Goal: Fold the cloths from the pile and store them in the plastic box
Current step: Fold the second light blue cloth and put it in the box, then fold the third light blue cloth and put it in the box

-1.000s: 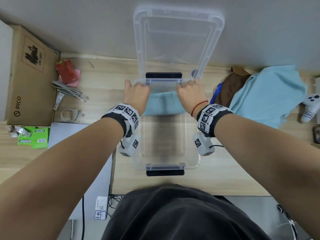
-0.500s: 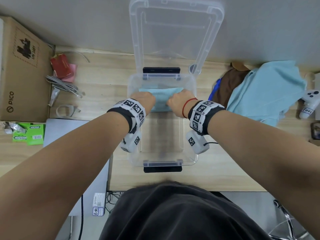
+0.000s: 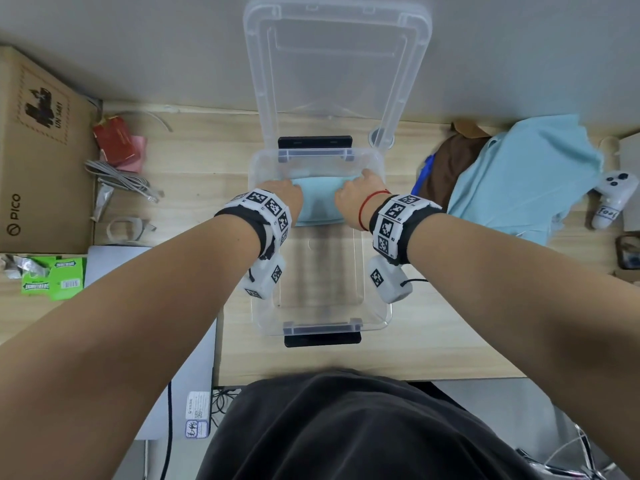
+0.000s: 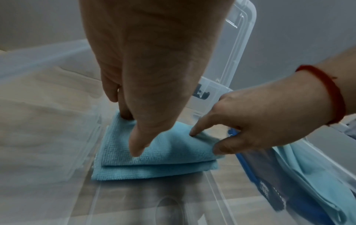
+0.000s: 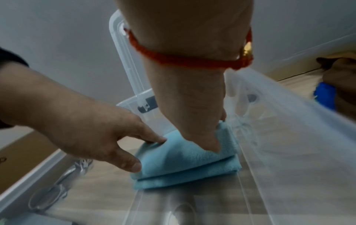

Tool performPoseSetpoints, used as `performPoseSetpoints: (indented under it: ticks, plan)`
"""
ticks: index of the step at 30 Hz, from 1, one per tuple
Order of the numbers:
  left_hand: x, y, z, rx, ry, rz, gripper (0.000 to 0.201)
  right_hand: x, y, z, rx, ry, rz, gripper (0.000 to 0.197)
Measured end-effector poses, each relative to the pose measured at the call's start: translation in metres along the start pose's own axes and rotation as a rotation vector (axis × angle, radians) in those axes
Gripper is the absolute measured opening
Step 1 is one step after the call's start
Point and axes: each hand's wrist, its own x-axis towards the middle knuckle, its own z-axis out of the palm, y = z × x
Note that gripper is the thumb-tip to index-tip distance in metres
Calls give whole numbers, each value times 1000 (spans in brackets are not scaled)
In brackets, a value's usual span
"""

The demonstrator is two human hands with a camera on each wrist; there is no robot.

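A folded blue cloth (image 3: 320, 199) is gripped at each end by the left hand (image 3: 282, 199) and right hand (image 3: 356, 199) inside the clear plastic box (image 3: 377, 310), flanked by a cloth pile (image 3: 519, 174) and cardboard box (image 3: 41, 150).

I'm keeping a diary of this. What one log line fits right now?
step: store cloth | cloth: folded, in box | left hand: pinches cloth | right hand: pinches cloth | pile: waiting

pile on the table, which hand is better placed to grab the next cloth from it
Right hand. The pile lies just beyond the box's right wall, on that hand's side; the left hand would have to cross the box.
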Motion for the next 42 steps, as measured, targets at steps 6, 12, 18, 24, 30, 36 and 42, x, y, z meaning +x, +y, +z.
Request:
performPoseSetpoints:
  ticks: [6, 12, 18, 24, 30, 36, 42]
  plan:
    - [-4, 1, -16, -4, 111, -25, 25, -17, 27, -9, 59, 218, -65, 30]
    - [-6, 14, -48, -147, 235, -37, 31, -45, 61, -1, 503, 440, 84, 36]
    - [-11, 62, -91, -468, 362, 28, 21, -79, 124, 42, 760, 487, 367, 31]
    - [-8, 147, -110, -644, 396, 72, 11, -126, 175, 124, 686, 315, 458, 28]
    - [14, 232, -97, -787, 297, 37, 17, -158, 194, 199, 614, 170, 386, 49]
    - [32, 290, -79, -919, 176, -38, 66, -164, 209, 238, 731, 188, 291, 43]
    - [32, 322, -94, -765, 275, -137, 32, -175, 219, 251, 771, 246, 212, 45]
